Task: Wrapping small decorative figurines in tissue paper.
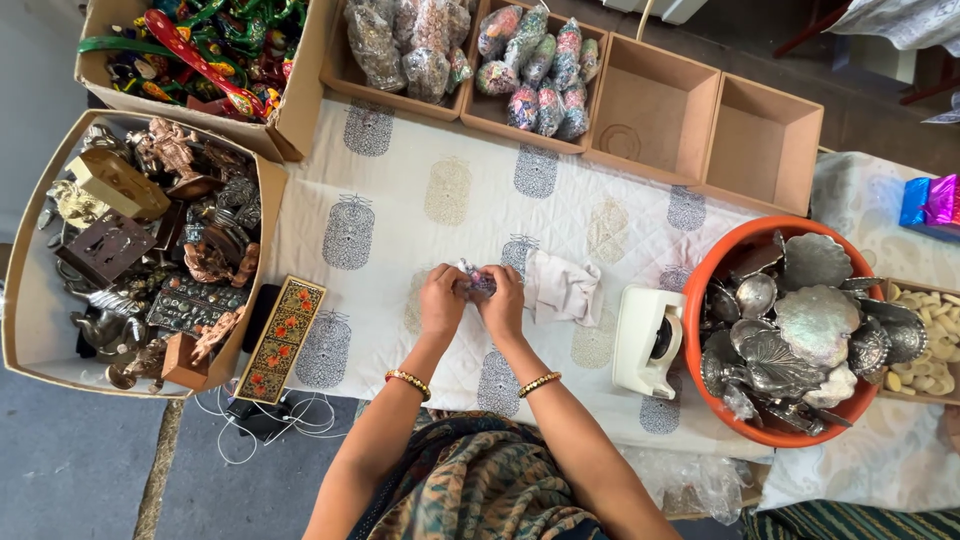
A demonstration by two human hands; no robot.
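Bare desk (420,200) lies open ahead; a white cloth (565,287) and tape dispenser (648,340) crowd the right, a painted box (280,338) the left.

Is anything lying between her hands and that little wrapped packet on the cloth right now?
Nothing visible does. The left hand and right hand both already grip the small packet between them, above the printed cloth. The white rag lies just to its right, apart from the grip.

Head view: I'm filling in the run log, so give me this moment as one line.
left hand: holds small wrapped bundle | right hand: holds same bundle | nearby: white cloth, tape dispenser
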